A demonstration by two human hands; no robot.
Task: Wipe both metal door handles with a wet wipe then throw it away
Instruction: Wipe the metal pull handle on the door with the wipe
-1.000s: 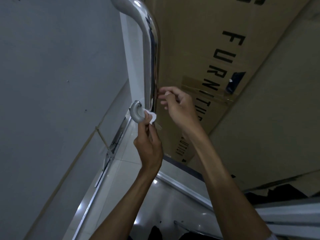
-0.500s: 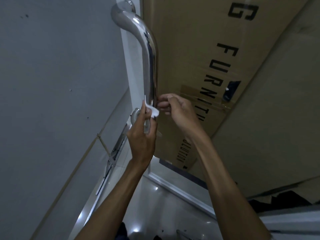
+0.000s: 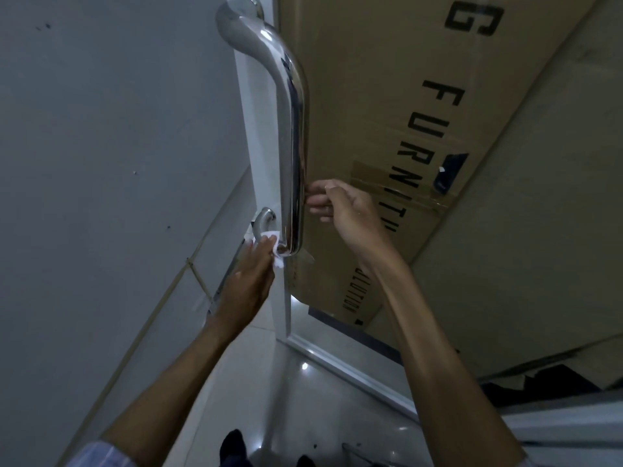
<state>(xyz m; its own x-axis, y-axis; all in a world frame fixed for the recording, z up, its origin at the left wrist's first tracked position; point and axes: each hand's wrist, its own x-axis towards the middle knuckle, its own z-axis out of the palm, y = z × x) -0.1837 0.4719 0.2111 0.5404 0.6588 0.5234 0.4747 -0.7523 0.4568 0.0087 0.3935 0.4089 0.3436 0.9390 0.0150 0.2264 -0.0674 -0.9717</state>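
Handle [image 3: 292, 136] first: from my remote seat I see a long polished metal bar running down the edge of the glass door [image 3: 259, 156], bending in at the top and again at the bottom. A second, smaller curved piece of metal, the far handle [image 3: 264, 220], shows just left of the bar's lower end, on the other side of the door edge.

My left hand [image 3: 247, 281] is at the bottom bend. Its fingers are curled round a crumpled white wipe [image 3: 273, 242] and press it against the lower curve of the near bar, between the two handles. So that grip is clamped on the wipe, and the wipe sits right at the foot of the bar, touching the metal.

My right hand [image 3: 344, 210] is a little higher, on the right side of the bar. Its fingertips [image 3: 312, 189] reach in behind the tube, with the thumb over them. The fingers are bent, but I cannot tell whether they actually close on the bar or only touch it.

Behind the glass leans a big cardboard box [image 3: 387, 96] with black lettering down its face. A grey wall [image 3: 101, 146] fills the left side. Below are glossy floor tiles [image 3: 303, 399] with small light reflections, and the tips of dark shoes [image 3: 232, 446] at the bottom edge. A pale blue sleeve [image 3: 97, 455] shows at the lower left corner.
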